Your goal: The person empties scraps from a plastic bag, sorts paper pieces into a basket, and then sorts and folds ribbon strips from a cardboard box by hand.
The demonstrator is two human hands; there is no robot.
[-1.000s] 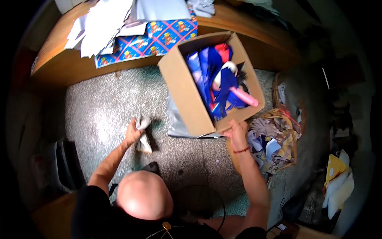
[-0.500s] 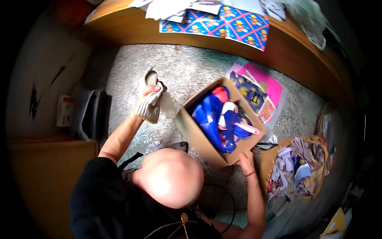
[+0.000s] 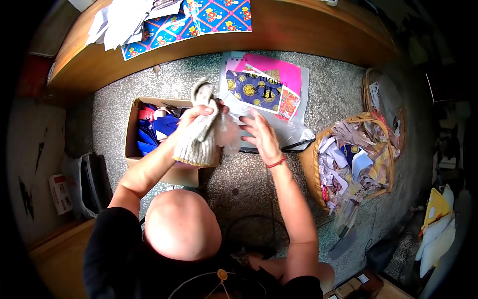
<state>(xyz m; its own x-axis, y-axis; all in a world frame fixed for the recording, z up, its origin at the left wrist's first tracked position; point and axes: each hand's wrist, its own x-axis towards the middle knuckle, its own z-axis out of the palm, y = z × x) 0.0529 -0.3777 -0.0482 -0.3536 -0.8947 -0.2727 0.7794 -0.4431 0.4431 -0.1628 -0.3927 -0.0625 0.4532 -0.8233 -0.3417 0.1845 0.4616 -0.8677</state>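
Note:
My left hand (image 3: pixel 198 112) is closed around a whitish knitted work glove (image 3: pixel 195 144) with a yellowish cuff edge. A crumpled translucent plastic bag (image 3: pixel 228 134) hangs beside the glove, at the same hand. My right hand (image 3: pixel 263 137) is raised just right of that plastic, fingers spread, with nothing in its grasp. Below and left of the glove, a cardboard box (image 3: pixel 181 177) stands on the floor, partly hidden by my left forearm. Inside it lie shiny blue material (image 3: pixel 165 125) and some red and white items.
Behind my hands lies a large printed plastic bag (image 3: pixel 304 79) with patterned and pink pieces. A wicker basket (image 3: pixel 310 172) full of cloth scraps stands to the right. A wooden bench (image 3: pixel 294 40) bearing papers (image 3: pixel 119 22) and a blue floral sheet (image 3: pixel 219 17) runs along the back.
The cardboard box has shifted left and now sits under my left arm. My right hand has let go of it and come up beside the plastic. The view has turned right.

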